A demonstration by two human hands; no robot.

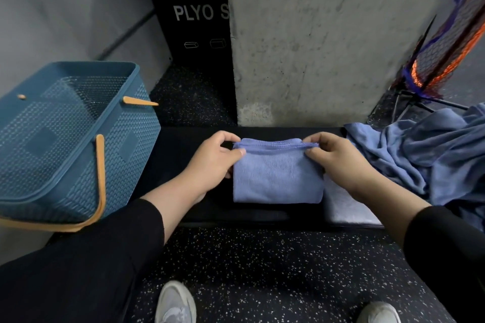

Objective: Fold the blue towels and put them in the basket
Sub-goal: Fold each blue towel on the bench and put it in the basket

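Towel [277, 178], pinched by left hand [210, 160] and right hand [338, 162], lies on black bench [178, 144] over speckled floor [262, 270]

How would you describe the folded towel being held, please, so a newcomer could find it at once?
Start at the grey concrete pillar; below it runs a black padded bench. At the bench's middle lies the neatly folded blue towel, its far hem pinched by the left hand and right hand. Unlike the crumpled blue towel heap to its right, it is a flat rectangle.

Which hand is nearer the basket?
Left. The left hand pinches the folded towel's left corner, on the basket's side; the right hand pinches its far corner.
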